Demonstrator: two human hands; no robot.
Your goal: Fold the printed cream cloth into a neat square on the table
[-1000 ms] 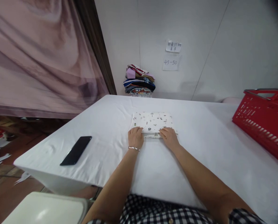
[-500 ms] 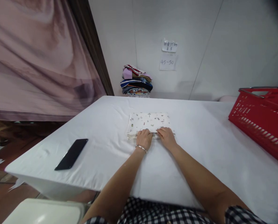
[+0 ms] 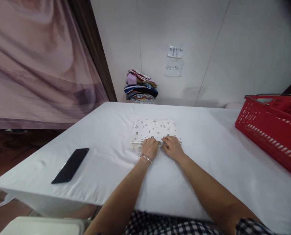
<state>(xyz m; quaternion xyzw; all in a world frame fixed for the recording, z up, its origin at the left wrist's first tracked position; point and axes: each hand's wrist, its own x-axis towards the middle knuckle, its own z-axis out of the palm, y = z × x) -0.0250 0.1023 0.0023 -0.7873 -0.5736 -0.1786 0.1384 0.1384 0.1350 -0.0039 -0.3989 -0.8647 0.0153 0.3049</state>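
A folded white cloth with small dark prints lies in the middle of the white-covered table. My left hand, with a bracelet at the wrist, rests on the cloth's near edge with its fingers curled on the fabric. Beside it my right hand also presses on the near edge, fingers bent down onto the cloth. The two hands nearly touch each other.
A black phone lies on the table at the left. A red plastic basket stands at the right. A stack of folded clothes sits against the back wall. A pale chair seat shows at bottom left.
My left hand slid right along the cloth's near edge from its left corner to the middle, ending beside my right hand. The view shifted slightly.
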